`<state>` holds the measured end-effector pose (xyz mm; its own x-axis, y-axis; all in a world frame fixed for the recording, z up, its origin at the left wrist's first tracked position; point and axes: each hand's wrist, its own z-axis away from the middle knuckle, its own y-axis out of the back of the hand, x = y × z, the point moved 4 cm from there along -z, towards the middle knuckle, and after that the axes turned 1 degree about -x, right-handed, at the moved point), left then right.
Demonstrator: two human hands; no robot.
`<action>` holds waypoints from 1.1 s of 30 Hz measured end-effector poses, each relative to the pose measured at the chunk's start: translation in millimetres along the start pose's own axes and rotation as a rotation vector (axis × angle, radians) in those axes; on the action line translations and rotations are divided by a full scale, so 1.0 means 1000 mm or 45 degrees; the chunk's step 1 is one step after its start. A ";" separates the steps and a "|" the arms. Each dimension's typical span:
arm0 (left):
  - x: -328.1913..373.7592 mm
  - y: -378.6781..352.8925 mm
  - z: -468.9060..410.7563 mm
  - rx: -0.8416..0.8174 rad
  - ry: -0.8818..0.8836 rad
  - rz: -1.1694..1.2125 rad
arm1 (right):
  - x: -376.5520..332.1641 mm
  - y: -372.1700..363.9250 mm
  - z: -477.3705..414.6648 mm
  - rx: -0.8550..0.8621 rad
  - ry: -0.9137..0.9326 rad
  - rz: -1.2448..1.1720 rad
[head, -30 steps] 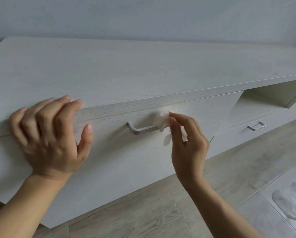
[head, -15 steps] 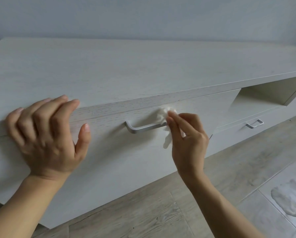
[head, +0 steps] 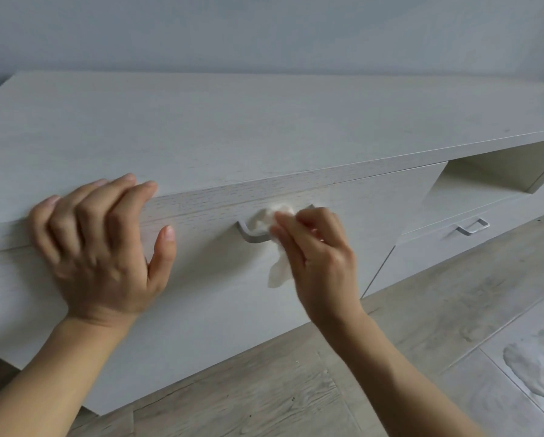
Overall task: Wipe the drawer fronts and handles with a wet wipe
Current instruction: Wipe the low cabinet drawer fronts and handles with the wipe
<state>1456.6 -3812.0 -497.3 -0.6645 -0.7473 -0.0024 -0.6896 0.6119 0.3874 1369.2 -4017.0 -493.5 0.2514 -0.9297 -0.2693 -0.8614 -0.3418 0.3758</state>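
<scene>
A pale wood drawer front (head: pixel 201 288) fills the lower middle of the head view, with a silver bar handle (head: pixel 248 234) on it. My right hand (head: pixel 321 263) pinches a crumpled white wet wipe (head: pixel 272 220) wrapped over the handle's right part; a loose end of the wipe hangs down below my fingers. My left hand (head: pixel 101 250) rests over the cabinet's top front edge at the left, fingers curved on the top, thumb pointing up against the drawer front. A second, lower drawer with a small silver handle (head: pixel 472 227) lies at the right.
The long cabinet top (head: pixel 232 130) runs across the view against a grey wall. An open shelf niche (head: pixel 491 178) sits at the right above the second drawer. Below is grey wood-look floor (head: pixel 422 326) with a pale smear (head: pixel 535 367) at the far right.
My right hand has slid the wipe leftward along the handle, covering more of the bar. My left hand has stayed on the cabinet edge.
</scene>
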 end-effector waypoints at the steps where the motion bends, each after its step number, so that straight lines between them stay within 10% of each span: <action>1: 0.001 0.000 0.000 0.004 -0.006 -0.007 | 0.009 0.005 0.001 0.022 -0.018 0.052; 17: 0.001 0.001 -0.001 0.016 0.008 -0.022 | 0.001 -0.007 0.016 -0.060 0.215 0.117; 33: 0.004 0.002 -0.002 0.047 0.001 -0.057 | 0.006 0.000 0.003 0.110 -0.336 -0.199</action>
<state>1453.4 -3813.9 -494.2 -0.6325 -0.7744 -0.0179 -0.7287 0.5871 0.3525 1369.2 -4022.0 -498.1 0.2700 -0.7954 -0.5426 -0.8585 -0.4540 0.2383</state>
